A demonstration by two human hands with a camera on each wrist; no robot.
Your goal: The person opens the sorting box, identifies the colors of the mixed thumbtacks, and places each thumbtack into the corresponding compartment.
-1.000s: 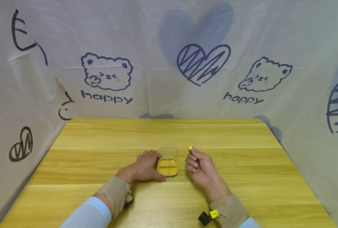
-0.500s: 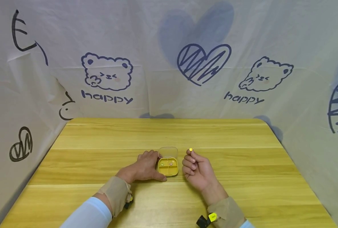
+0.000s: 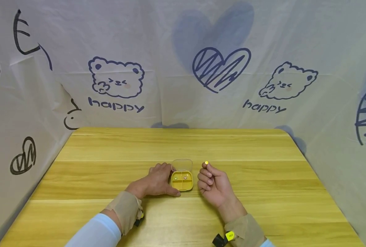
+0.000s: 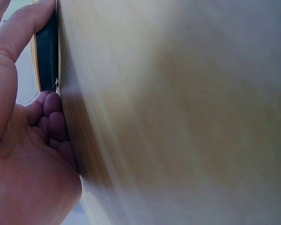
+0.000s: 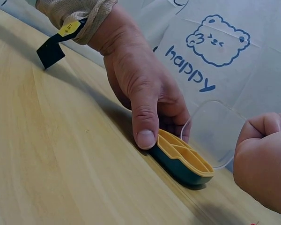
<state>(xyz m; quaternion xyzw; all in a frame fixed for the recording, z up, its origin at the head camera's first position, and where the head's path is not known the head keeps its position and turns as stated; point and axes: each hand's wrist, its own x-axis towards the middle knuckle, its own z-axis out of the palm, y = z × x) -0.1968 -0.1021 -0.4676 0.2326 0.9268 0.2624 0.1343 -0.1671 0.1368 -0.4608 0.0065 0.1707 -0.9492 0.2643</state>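
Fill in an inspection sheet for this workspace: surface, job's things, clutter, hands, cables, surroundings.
Surface: wood-grain table.
Job's things: yellow case, its clear lid open; greenish piece in the back-left compartment, pinkish piece in the back-right; small yellow piece off the table.
Clutter: red speck at the right-wrist view's bottom edge, unidentifiable.
Hands: left hand holds the case between thumb and fingers; right hand pinches the small yellow piece.
Cables: nothing seen.
Surroundings: pale cloth with drawn bears and hearts.

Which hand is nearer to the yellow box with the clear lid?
Left. The left hand is at the left end of the yellow box, its thumb touching it. The right hand is to the box's right, apart from it, pinching a small yellow piece.
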